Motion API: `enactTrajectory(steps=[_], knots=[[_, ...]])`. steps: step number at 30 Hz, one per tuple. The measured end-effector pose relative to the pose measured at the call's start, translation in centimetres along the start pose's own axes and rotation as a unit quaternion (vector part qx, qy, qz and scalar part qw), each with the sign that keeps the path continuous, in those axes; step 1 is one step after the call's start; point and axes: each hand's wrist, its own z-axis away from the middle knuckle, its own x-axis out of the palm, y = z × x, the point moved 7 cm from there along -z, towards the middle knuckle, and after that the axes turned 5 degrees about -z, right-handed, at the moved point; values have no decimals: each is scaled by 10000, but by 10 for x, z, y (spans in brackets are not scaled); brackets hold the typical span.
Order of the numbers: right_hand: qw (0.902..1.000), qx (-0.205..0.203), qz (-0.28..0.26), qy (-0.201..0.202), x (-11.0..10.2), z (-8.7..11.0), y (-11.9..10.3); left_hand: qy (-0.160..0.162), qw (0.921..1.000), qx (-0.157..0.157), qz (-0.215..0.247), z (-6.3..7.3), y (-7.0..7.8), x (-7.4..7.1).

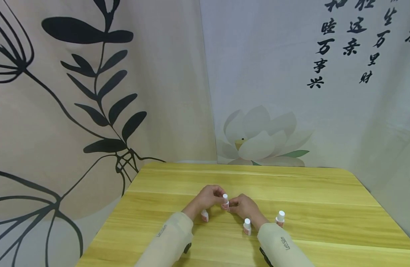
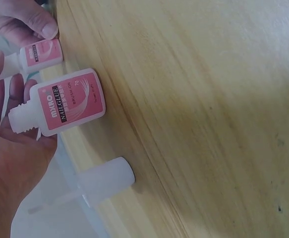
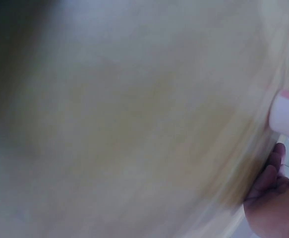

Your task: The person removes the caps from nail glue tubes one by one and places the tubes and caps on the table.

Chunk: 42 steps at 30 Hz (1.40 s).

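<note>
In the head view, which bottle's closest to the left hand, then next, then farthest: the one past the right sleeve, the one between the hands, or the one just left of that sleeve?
From the left hand:
1. Held bottle: between it and the right hand.
2. Lower bottle: just left of the right sleeve.
3. Rightmost bottle: past that sleeve.

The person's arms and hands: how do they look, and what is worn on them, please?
The left sleeve and right sleeve are long, loose and beige, each with small dark lettering on the forearm. A dark piece shows beside each, left and right. The left hand and right hand are ungloved.
</note>
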Motion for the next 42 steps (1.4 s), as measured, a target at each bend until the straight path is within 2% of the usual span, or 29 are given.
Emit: enactTrajectory(steps=[11,30,42], knots=[[10000,-30,5,24,0,1,1,-112,9999,46,96,0,-1,-1],[10000,-76,8,28,0,-1,1,39,10000,-37,46,-2,-3,0],[9999,-103,22,30,0,0,0,-98,9998,9,176,1,0,-1]])
